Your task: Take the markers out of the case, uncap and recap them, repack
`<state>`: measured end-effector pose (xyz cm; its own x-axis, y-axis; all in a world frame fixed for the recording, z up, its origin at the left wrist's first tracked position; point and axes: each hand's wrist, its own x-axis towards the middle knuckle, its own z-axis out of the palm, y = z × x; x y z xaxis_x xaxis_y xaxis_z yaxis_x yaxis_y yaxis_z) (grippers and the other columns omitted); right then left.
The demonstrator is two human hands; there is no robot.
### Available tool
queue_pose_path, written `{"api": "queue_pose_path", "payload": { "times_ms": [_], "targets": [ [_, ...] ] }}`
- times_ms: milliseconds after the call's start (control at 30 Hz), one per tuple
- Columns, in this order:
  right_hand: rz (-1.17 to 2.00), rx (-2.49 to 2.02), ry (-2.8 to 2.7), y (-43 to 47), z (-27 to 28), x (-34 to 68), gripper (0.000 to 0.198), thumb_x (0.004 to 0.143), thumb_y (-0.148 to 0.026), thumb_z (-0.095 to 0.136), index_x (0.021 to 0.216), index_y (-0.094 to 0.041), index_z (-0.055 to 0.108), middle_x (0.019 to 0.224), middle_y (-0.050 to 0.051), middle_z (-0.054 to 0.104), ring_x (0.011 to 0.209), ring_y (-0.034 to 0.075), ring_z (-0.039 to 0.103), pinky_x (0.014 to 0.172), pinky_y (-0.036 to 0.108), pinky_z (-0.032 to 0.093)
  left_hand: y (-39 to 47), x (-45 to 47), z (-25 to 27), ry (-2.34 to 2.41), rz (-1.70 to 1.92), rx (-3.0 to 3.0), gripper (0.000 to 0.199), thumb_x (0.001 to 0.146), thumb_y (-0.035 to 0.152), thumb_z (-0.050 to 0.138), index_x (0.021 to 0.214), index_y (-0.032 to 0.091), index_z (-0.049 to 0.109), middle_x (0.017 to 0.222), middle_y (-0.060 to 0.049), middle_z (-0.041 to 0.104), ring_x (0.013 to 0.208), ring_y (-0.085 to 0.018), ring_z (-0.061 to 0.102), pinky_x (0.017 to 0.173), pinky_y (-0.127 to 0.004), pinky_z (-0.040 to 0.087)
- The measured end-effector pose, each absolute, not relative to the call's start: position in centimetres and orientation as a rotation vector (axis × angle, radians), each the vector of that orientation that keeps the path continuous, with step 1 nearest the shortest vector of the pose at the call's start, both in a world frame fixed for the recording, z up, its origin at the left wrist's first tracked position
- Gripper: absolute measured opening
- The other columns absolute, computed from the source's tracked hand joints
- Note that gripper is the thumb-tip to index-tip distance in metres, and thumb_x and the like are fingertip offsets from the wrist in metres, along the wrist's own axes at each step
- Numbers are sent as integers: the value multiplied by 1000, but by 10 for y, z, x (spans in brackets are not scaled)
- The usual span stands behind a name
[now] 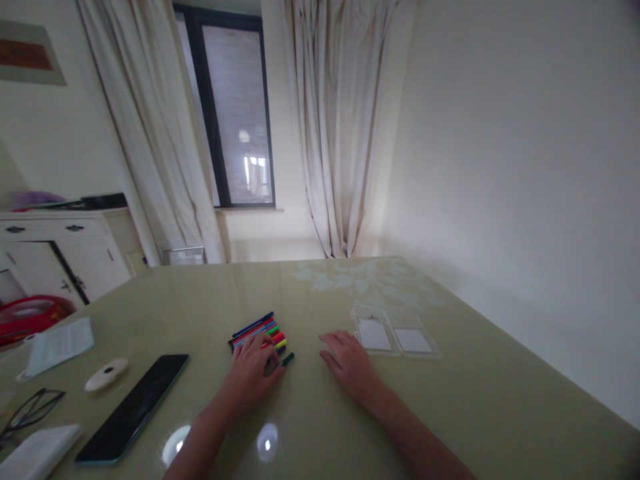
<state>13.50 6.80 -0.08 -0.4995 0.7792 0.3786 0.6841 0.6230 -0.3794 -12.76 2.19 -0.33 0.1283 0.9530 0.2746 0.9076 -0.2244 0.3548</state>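
Head camera view: both of my bare hands are over the pale green table, palms down, backs turned up. My left forearm comes in from the bottom edge and slants up to the right, bringing my left hand onto the near side of a row of coloured pens. The fingers are bent and lie across the pens, while the thumb reaches out to the right, leaving a small rounded gap beneath the forefinger. A dark-green-capped pen pokes out past that thumb, slightly apart from the row; I cannot tell whether I am pinching it or only touching it.

My right forearm slants up and leftward from the lower right. The right hand lies low and relaxed, fingers stretched out and close together, pointing left towards the pens, with the thumb a little apart; I see nothing in its grasp. Just beyond it, to the right, a clear case lies opened out flat, and whether my knuckles touch its edge I cannot tell. A dark-screened phone lies left of my left arm.
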Motion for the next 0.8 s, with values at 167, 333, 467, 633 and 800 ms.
{"api": "queue_pose_path", "payload": {
  "times_ms": [167,333,467,633,800],
  "targets": [
    [432,-924,-2352,60,-8,126,24,103,-29,58,123,-22,69,114,7,74,108,21,67,96,30,50,19,-98,-1,1728,641,2287,9,94,27,56,95,23,63,106,-7,69,106,-26,60,94,-41,44],
    [467,-850,-2279,59,-10,128,20,105,-30,56,111,-21,73,103,6,76,97,19,69,89,28,52,9,-72,0,1657,625,2215,22,102,22,35,106,23,57,108,-6,68,96,-20,65,84,-31,47],
    [550,-776,-2283,58,-6,126,23,105,-29,54,107,-21,76,99,6,77,93,18,71,87,28,53,6,-66,2,1654,622,2294,27,106,33,33,106,26,59,106,-5,71,93,-20,68,80,-29,48],
    [515,-907,-1946,79,3,157,24,101,-34,55,102,-23,77,93,5,79,85,20,72,81,31,56,15,-89,-2,1900,617,2218,32,102,52,42,112,26,59,100,-5,76,91,-26,73,78,-36,53],
    [402,-1052,-1700,103,2,195,24,96,-39,60,103,-23,77,96,7,80,81,22,73,77,34,57,31,-109,-34,1799,992,2232,38,101,34,38,132,20,55,130,-13,66,126,-28,61,109,-46,47]
  ]
}}
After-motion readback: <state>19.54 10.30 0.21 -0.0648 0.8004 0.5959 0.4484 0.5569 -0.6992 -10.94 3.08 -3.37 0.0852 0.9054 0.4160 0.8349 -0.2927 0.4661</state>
